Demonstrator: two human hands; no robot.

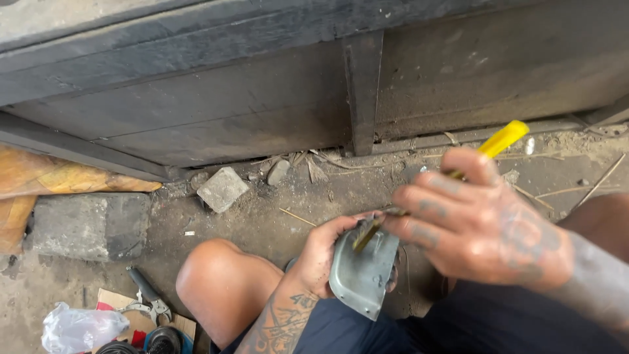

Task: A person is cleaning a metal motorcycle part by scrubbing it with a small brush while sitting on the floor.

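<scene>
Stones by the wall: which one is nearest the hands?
The small pale square stone, tilted beside the wall base. The big grey block lies farther left, by the orange sheet.

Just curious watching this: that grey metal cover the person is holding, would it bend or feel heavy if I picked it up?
The grey metal cover looks like thin pressed sheet, so probably stiff yet light for its size. The left hand alone supports it, which suggests little weight. Its dull surface seems unlikely to slip, though the thin edges might feel sharp.
</scene>
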